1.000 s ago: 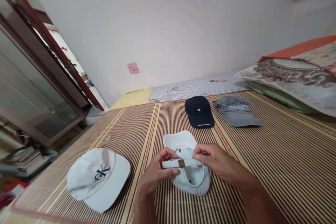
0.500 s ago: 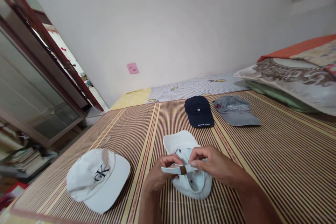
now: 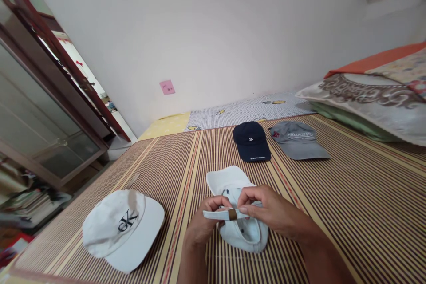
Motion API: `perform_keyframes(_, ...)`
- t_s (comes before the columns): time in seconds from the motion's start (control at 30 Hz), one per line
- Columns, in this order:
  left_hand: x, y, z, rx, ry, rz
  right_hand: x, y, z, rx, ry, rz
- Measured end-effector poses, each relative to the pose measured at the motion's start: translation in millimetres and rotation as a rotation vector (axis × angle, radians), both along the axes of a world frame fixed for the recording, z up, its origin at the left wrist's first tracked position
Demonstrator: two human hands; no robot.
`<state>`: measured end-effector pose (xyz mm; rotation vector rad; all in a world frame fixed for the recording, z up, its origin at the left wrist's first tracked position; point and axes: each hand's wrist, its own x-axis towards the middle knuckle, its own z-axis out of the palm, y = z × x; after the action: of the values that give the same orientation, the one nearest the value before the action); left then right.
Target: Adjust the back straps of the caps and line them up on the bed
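A pale blue cap (image 3: 241,233) lies on the striped mat (image 3: 349,204) in front of me, its brim pointing away. My left hand (image 3: 203,226) pinches the loose end of the cap's back strap (image 3: 216,214). My right hand (image 3: 269,211) pinches the same strap just right of its brown buckle (image 3: 232,214). Both hands are closed on the strap, held level above the cap's back opening.
A white cap with a black logo (image 3: 123,230) lies to the left. A navy cap (image 3: 251,141) and a grey cap (image 3: 297,140) lie farther back. Pillows (image 3: 369,97) are piled at the right. A glass-doored cabinet (image 3: 40,111) stands at the left.
Both hands have drawn closer together on the strap, and the buckle has dropped a little lower. The caps on the mat have not moved.
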<state>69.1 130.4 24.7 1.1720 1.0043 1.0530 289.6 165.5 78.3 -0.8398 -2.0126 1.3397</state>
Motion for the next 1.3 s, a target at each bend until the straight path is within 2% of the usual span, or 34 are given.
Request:
perform_keyframes(0.77,2,1,-2.2,-0.005,-0.065,-0.031,-4,-4,6.3,0.001,0.036,0.012)
perform_keyframes(0.93,3,1,0.4,-0.019,-0.059,-0.035,-6,-4,1.6,-0.048,-0.019,-0.018)
perform_keyframes(1.3,13,4,-6.7,0.016,-0.208,0.030,-9,-1,-1.7,-0.079,0.045,-0.056)
